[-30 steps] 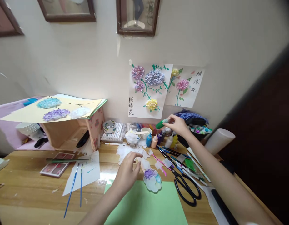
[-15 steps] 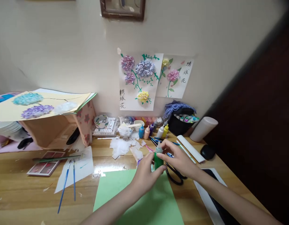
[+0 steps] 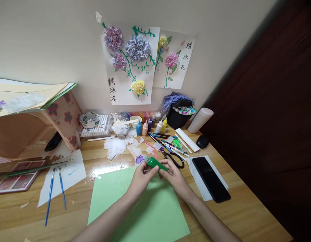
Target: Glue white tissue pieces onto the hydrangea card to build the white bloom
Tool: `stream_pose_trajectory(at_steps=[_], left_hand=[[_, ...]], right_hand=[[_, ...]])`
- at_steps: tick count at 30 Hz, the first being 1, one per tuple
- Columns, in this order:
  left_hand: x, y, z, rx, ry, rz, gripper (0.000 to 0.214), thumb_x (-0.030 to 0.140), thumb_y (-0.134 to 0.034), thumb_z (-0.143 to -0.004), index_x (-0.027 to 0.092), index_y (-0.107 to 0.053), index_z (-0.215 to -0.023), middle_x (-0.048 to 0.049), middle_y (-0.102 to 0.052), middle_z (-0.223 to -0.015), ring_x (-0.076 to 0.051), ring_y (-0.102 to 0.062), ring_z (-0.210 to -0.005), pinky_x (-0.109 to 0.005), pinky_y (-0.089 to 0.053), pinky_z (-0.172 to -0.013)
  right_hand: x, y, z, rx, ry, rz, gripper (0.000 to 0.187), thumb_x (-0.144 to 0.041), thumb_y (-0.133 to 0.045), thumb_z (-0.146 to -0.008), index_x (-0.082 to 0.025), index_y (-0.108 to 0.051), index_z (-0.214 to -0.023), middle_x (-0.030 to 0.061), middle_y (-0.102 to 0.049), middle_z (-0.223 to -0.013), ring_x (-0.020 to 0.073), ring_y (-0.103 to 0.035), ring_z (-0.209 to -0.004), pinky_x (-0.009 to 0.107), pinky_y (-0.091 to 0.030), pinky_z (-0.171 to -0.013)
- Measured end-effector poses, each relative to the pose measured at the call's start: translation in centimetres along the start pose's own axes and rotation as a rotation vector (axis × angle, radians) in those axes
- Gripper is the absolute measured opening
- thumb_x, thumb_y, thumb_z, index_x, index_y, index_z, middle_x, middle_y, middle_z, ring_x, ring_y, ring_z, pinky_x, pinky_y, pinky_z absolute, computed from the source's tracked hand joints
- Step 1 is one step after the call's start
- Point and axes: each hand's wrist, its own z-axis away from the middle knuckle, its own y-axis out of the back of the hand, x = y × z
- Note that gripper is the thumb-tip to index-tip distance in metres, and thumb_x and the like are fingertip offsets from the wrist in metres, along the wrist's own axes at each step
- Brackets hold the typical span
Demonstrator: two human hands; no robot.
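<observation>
A green paint bottle (image 3: pixel 155 163) is held between both hands above the sheet of light green paper (image 3: pixel 112 195). It lies tilted almost level, its pale neck end toward the left. My left hand (image 3: pixel 142 175) grips the bottle near the neck, thumb in front. Around the base end are the fingers of my right hand (image 3: pixel 173 175). Just behind the hands lie black-handled scissors (image 3: pixel 179 161) and a small purple flower-shaped thing (image 3: pixel 139 159). Whether the bottle's tip has a cap on it I cannot tell.
Small paint bottles (image 3: pixel 145 128) stand at the back by the wall. Several pens (image 3: pixel 167 145) and torn white paper pieces (image 3: pixel 115 146) lie before them. A phone (image 3: pixel 210 179) rests at right, two blue brushes (image 3: pixel 49 196) at left. Flower pictures (image 3: pixel 142 75) hang behind.
The green bottle has gone from upright to tilted nearly level. My right hand has moved from its top down to its base end. The view has shifted right and downward.
</observation>
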Motion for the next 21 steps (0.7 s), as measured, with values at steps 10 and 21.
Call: stream_pose_trajectory(at_steps=[10, 21], left_hand=[[3.4, 4.2, -1.3, -0.035, -0.373, -0.577, 0.033, 0.039, -0.060, -0.079, 0.023, -0.062, -0.108, -0.0063, -0.062, -0.111, -0.021, -0.054, -0.106, -0.035, -0.040, -0.093], [3.4, 3.1, -4.3, -0.167, -0.444, -0.566, 0.016, 0.029, -0.064, -0.073, 0.016, -0.062, -0.084, -0.0016, -0.066, -0.084, -0.018, -0.061, -0.079, -0.026, -0.046, -0.070]], right_hand=[[-3.4, 1.6, -2.9, 0.183, 0.230, 0.567, 0.026, -0.047, -0.056, -0.079, -0.021, -0.054, -0.082, -0.0005, -0.055, -0.072, 0.0143, -0.050, -0.064, 0.025, -0.038, -0.058], [-6.1, -1.4, -7.0, 0.119, 0.358, 0.850, 0.039, -0.052, -0.064, -0.068, -0.021, -0.041, -0.068, -0.0068, -0.040, -0.055, 0.0098, -0.037, -0.051, 0.022, -0.025, -0.049]])
